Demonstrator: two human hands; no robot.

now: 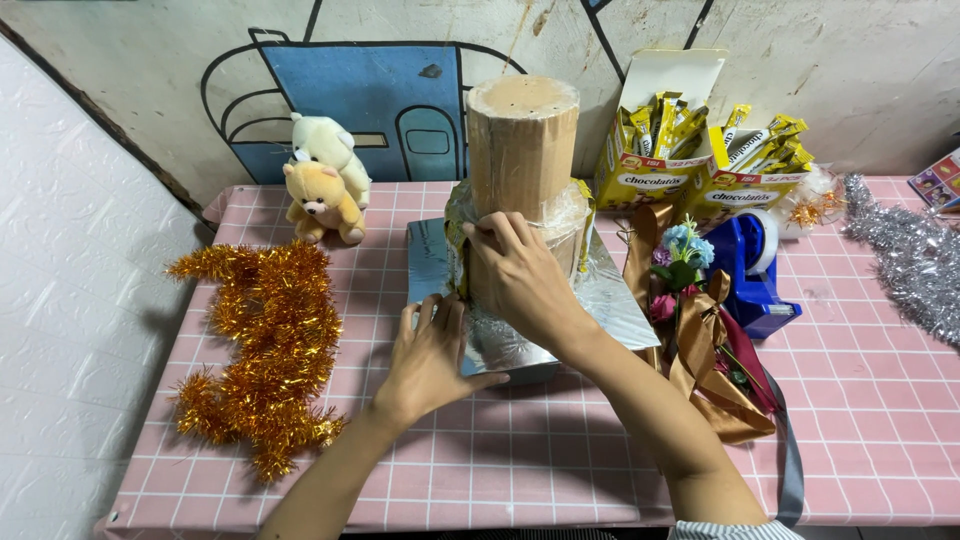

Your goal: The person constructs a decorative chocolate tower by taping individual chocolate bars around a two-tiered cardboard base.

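Note:
A tall brown cardboard cylinder (pixel 522 135) stands on a silver foil-covered base (pixel 618 300) in the middle of the pink checked table (pixel 520 470). Clear wrap with yellow snack packets (pixel 572 215) rings its lower part. My right hand (pixel 515 275) presses flat against the front of that wrapped ring. My left hand (pixel 428 362) lies with fingers spread on the front left corner of the silver base, thumb along its edge. Neither hand holds a loose item.
Orange tinsel (pixel 262 350) lies at the left, two small teddy bears (pixel 325 185) behind it. Two open yellow boxes of snack bars (pixel 700 165), a blue tape dispenser (pixel 752 270), a ribboned flower bunch (pixel 700 330) and silver tinsel (pixel 912 255) crowd the right.

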